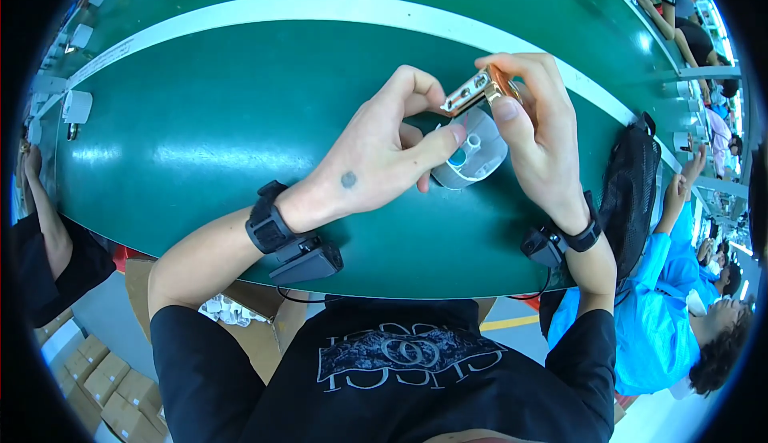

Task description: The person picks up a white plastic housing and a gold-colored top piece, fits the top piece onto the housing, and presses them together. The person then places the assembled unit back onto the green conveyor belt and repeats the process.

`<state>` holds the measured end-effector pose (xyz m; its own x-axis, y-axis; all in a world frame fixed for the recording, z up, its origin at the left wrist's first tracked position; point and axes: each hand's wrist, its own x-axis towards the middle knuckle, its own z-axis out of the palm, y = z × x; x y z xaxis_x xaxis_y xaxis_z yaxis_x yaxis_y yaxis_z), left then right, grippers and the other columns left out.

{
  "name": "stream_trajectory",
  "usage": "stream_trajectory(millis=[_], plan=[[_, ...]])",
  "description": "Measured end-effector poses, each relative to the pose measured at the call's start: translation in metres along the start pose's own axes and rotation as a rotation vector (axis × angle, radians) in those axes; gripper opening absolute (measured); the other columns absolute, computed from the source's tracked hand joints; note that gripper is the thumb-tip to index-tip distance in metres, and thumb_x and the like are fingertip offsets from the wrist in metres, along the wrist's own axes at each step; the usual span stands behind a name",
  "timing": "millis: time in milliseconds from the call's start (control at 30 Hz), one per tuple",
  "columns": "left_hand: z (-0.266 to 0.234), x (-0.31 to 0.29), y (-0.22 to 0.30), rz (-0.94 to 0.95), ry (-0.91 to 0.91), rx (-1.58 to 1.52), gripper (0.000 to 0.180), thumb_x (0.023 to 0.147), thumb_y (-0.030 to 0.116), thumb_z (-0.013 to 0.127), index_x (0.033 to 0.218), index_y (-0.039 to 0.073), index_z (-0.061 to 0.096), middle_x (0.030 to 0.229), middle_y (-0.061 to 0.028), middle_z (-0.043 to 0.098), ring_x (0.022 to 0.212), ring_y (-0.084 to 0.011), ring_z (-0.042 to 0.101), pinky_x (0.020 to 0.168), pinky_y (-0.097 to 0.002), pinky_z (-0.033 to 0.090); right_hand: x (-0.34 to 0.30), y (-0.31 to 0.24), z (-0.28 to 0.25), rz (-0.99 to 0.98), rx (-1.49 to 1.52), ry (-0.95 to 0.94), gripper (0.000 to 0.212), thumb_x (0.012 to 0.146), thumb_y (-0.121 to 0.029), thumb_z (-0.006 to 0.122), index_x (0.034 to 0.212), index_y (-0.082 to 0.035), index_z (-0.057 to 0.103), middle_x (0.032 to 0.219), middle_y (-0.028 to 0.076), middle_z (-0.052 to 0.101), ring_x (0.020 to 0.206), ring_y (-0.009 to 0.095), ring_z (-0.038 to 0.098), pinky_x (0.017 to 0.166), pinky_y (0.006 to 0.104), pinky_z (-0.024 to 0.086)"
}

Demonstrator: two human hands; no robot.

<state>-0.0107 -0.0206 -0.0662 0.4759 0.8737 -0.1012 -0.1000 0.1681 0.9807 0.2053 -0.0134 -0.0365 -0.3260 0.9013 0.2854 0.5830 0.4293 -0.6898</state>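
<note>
My left hand [364, 151] is closed on a white, rounded plastic housing [486, 163], its thumb over the near rim and other fingers under it. Inside the open housing stands a small round post, with a bit of teal beside it. Just above, my right hand [548, 135] pinches a gold and copper-coloured metal part [502, 83] between thumb and fingers. A pale strip with holes [468, 92] extends from that part toward my left index fingertip, which is at or very near its end. The part is tilted over the housing; whether they touch I cannot tell.
A white band [320, 8] crosses the green table [200, 139]. A black mesh bag [628, 179] lies at the right edge, beside a person in blue [640, 323]. Another person's arm [48, 211] is at far left. Cardboard boxes [112, 379] are on the floor.
</note>
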Motion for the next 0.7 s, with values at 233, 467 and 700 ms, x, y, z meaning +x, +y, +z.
stream_trajectory(millis=[233, 467, 700], plan=[[-0.002, -0.001, 0.009, 0.089, 0.091, 0.216, 0.031, 0.092, 0.018, 0.077, 0.109, -0.001, 0.06, 0.11, -0.0132, 0.074, 0.055, -0.0096, 0.064, 0.048, -0.0274, 0.047, 0.004, -0.012, -0.009, 0.004, -0.011, 0.051, 0.04, 0.105, -0.033, 0.055, 0.127, 0.0, 0.062, 0.117, 0.011, 0.053, 0.098, 0.017, 0.061, 0.079, 0.0281, 0.051], [0.007, 0.003, 0.016, 0.343, 0.247, 0.431, 0.02, 0.089, 0.012, 0.077, 0.104, 0.0, 0.069, 0.11, -0.0098, 0.076, 0.057, -0.0115, 0.068, 0.051, -0.0261, 0.05, 0.009, -0.024, -0.015, 0.051, 0.07, 0.084, 0.04, 0.106, -0.034, 0.053, 0.122, 0.001, 0.063, 0.112, 0.011, 0.055, 0.097, 0.019, 0.06, 0.083, 0.0313, 0.05], [0.015, 0.009, 0.019, 0.391, 0.306, 0.497, 0.013, 0.089, 0.007, 0.075, 0.101, 0.0, 0.076, 0.108, -0.0096, 0.076, 0.058, -0.0113, 0.068, 0.053, -0.0255, 0.051, 0.015, -0.033, -0.016, 0.05, 0.103, 0.098, 0.036, 0.108, -0.032, 0.049, 0.117, 0.001, 0.064, 0.103, 0.011, 0.058, 0.097, 0.021, 0.06, 0.087, 0.0342, 0.048]])
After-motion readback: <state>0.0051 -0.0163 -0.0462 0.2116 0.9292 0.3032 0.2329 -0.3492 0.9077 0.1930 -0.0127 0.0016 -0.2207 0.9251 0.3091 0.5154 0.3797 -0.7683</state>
